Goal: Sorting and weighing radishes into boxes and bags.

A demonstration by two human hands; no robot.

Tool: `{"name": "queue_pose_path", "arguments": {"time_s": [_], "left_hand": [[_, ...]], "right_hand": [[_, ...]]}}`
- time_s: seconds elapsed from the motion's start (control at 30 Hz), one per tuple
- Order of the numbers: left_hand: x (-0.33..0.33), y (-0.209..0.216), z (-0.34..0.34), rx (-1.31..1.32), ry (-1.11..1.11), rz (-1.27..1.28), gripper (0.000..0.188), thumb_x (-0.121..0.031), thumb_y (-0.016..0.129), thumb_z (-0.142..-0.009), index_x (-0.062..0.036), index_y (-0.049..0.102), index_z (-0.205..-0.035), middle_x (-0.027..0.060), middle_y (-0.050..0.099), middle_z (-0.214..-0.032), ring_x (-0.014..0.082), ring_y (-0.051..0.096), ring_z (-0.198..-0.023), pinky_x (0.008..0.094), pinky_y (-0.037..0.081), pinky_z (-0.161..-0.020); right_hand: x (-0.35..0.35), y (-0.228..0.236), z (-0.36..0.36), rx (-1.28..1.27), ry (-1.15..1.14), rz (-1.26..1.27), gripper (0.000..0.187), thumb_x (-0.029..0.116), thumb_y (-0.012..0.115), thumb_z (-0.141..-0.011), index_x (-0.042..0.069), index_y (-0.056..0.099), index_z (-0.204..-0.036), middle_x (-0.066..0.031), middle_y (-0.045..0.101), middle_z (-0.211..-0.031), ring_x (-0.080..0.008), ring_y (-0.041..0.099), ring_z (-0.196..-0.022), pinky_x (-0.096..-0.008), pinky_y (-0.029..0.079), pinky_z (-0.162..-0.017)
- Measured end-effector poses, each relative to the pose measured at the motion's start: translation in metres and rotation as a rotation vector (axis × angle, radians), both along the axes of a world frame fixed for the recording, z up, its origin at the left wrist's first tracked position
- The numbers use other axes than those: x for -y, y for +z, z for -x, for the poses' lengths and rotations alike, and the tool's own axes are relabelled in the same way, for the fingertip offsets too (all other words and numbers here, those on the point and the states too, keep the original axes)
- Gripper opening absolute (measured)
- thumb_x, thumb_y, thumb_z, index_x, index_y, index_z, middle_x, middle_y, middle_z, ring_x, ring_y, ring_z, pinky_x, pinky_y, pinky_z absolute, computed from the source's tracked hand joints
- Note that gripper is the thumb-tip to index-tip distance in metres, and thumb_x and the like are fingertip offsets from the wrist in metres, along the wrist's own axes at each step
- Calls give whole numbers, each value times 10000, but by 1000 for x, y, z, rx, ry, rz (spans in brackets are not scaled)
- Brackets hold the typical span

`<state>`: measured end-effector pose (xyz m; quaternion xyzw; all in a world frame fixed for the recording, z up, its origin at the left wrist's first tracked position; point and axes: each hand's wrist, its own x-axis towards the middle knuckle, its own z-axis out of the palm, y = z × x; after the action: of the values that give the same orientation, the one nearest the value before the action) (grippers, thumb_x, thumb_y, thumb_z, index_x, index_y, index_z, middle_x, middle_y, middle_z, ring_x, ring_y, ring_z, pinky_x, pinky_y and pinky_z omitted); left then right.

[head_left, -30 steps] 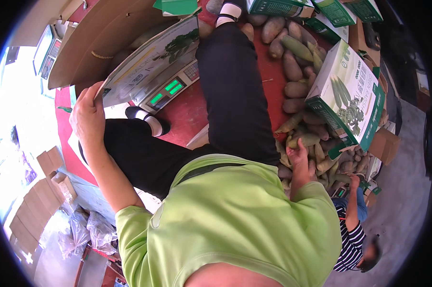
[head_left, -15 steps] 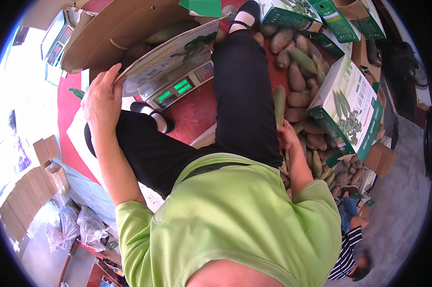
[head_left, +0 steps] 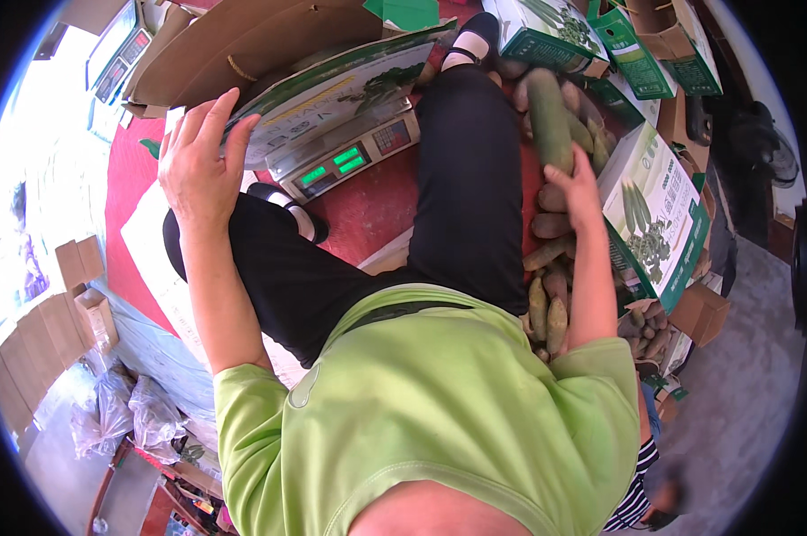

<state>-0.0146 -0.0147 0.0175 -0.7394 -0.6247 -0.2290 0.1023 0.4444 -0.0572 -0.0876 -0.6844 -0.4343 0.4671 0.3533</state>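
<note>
In my right hand [head_left: 580, 192] is a long green radish [head_left: 548, 116], gripped near its lower end and pointing away from me above the pile. My left hand [head_left: 202, 156] is at the left end of a large carton [head_left: 332, 103], thumb spread away from straight fingers at the cardboard edge. Whether it presses on the carton is hard to see. That carton rests on a digital scale [head_left: 345, 161] with a lit green display. Reddish and green radishes [head_left: 551, 304] lie heaped on the floor by my right leg; my right forearm hides part of them.
A printed white-and-green carton [head_left: 658, 210] stands tilted right of the pile, with more cartons [head_left: 546, 31] at the far right. A second scale [head_left: 122, 62] is at the far left. Plastic bags [head_left: 158, 411] lie lower left. Another person [head_left: 636, 478] is at lower right.
My right hand has raised the green radish and carried it forward from beside my leg. My left hand's fingers have spread and its thumb has come into view at the carton edge.
</note>
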Motion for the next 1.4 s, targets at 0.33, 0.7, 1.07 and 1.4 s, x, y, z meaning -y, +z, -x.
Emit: {"name": "queue_pose_path", "arguments": {"time_s": [0.33,0.7,1.07,1.4], "left_hand": [[3,-2,2,3,29,73,292,-344,692,-815,-148,693,-1032,28,665,-947,244,628,-871,361,493,-780],[0,-3,3,43,21,57,284,-329,692,-815,-148,689,-1034,32,663,-911,248,631,-858,362,494,-772],[-3,-4,9,92,105,-16,261,-347,683,-832,-158,709,-1011,26,677,-922,239,645,-862,355,501,-755],[-4,-11,23,135,117,-119,223,-305,681,-852,-137,721,-993,34,686,-940,222,634,-902,341,462,-843]], "right_hand": [[-131,136,112,73,522,-468,547,106,659,-814,16,457,-1314,-126,562,-1198,-218,544,-1067,-310,427,-931],[-181,88,150,-94,526,-453,395,71,612,-868,-36,510,-1235,-132,603,-1164,-189,569,-1065,-307,455,-926],[-83,-22,-12,69,93,-33,341,169,631,-896,15,590,-1197,-28,649,-1072,-92,592,-949,-237,467,-755],[-35,-50,-10,-194,-124,187,252,65,603,-885,-4,605,-1127,-47,654,-1046,-126,608,-915,-255,483,-788]]}}
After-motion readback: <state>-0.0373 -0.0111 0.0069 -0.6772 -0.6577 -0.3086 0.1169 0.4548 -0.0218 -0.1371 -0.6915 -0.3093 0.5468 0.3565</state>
